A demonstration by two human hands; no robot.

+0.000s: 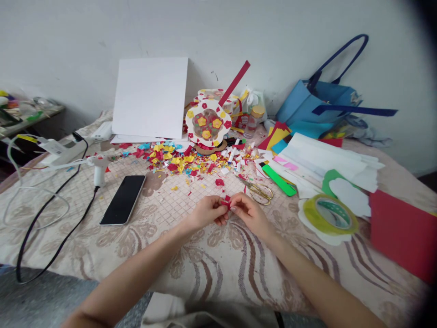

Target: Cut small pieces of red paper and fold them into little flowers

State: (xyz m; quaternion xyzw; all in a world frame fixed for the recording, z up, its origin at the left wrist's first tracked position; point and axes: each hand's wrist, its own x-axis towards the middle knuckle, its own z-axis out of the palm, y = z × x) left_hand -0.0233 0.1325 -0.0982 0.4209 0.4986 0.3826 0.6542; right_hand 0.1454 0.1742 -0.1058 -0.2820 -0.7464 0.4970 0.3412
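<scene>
My left hand (207,212) and my right hand (250,212) meet over the patterned cloth, both pinched on a small piece of red paper (226,201) held between the fingertips. Just beyond them lies a pair of scissors (260,191) with yellow handles. Further back is a heap of small red, yellow and blue paper scraps (186,160). Behind the heap stands a round white paper craft (208,123) decorated with red and yellow flowers.
A black phone (123,199) lies left of my hands, with a white glue gun (99,169) and cables beyond it. A tape roll (329,214), red card (404,233), coloured paper sheets and a blue bag (316,107) fill the right. A white board (150,98) leans on the wall.
</scene>
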